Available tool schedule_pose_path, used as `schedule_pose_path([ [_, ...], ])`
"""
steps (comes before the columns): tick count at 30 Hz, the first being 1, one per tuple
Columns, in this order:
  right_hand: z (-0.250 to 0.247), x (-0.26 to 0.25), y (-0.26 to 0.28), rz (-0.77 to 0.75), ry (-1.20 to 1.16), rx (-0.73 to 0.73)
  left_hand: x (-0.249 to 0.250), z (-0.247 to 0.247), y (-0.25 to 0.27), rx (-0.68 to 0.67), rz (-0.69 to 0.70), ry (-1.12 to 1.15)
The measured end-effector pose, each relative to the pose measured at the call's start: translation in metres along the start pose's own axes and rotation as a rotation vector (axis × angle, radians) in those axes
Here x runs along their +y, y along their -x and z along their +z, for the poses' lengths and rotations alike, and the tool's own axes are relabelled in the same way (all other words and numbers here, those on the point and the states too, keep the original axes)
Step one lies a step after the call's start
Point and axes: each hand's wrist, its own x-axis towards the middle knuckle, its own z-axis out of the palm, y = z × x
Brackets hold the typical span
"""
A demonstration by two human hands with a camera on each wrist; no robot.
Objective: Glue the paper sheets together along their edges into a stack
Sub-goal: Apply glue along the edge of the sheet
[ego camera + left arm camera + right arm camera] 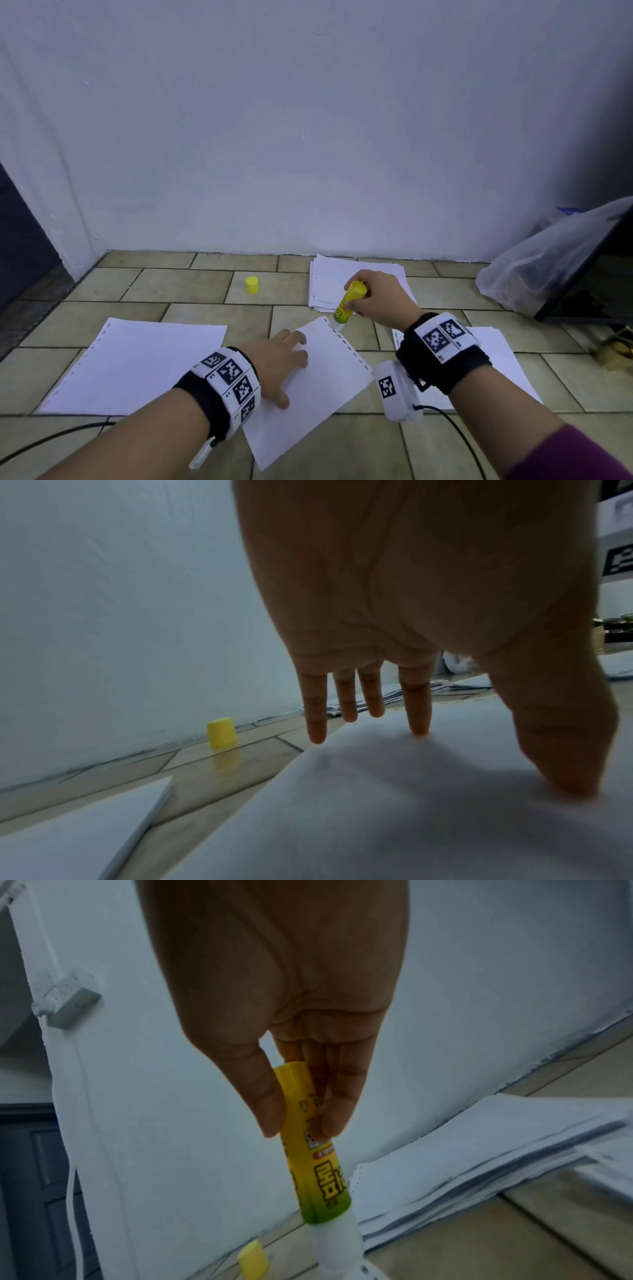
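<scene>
Presently the sheet (318, 373) lies flat on the tiled floor (178, 284), turned at an angle, with a perforated strip along its right edge. It serves as the landmark below.

Left hand (277, 363): rests palm-down on the sheet's left part. Its fingers (416, 710) are straight and spread, tips pressing the paper; the little finger comes down at the sheet's left edge. Nothing is gripped.

Right hand (380, 294): above the sheet's far corner, holding the glue stick (349, 305). The thumb and fingers (337, 1112) are curled round the upper half of the yellow barrel. The stick is tilted, white tip down, and the tip meets the far end of the perforated strip. In the right wrist view the glue column is extended from the barrel.

Cap (252, 285): yellow, standing alone on the floor beyond the sheet and to its left, well apart from it.

Other paper:
- loose pile (329, 281) beyond the sheet, against the wall, partly behind the right hand;
- stack (137, 366) just left of the sheet, edges squared;
- further sheets (503, 356) to the right, partly under the right wrist.

Plastic bag (548, 263): far right of the sheet, against the wall.
</scene>
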Motion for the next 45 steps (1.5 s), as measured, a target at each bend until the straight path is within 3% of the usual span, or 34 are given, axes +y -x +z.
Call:
schedule_pose_path([
  [9,0.044,-0.011,-0.027,0.010,0.035,0.019,-0.001,0.006,-0.001,0.049,-0.046,0.094],
  [13,0.053,-0.014,-0.030,0.000,0.055,-0.048,-0.004,0.009,-0.001,0.054,-0.050,0.110],
  [19,0.030,-0.005,-0.018,-0.070,0.273,-0.169,-0.006,0.009,-0.002,0.039,-0.043,0.115],
  [29,-0.006,0.006,0.015,-0.059,0.485,-0.331,-0.005,0.002,-0.003,0.008,-0.052,0.060],
  [32,-0.011,0.005,0.013,-0.037,0.440,-0.318,-0.004,-0.001,-0.003,0.003,-0.069,0.026],
  [37,-0.023,-0.004,0.010,0.016,0.097,-0.193,0.003,-0.005,0.003,-0.020,-0.151,0.028],
  [41,-0.016,-0.009,0.005,0.009,0.044,-0.144,0.007,0.003,0.004,0.064,-0.134,0.063],
  [45,0.000,-0.006,-0.002,0.044,0.033,-0.102,0.005,0.003,0.000,0.041,-0.171,0.113],
])
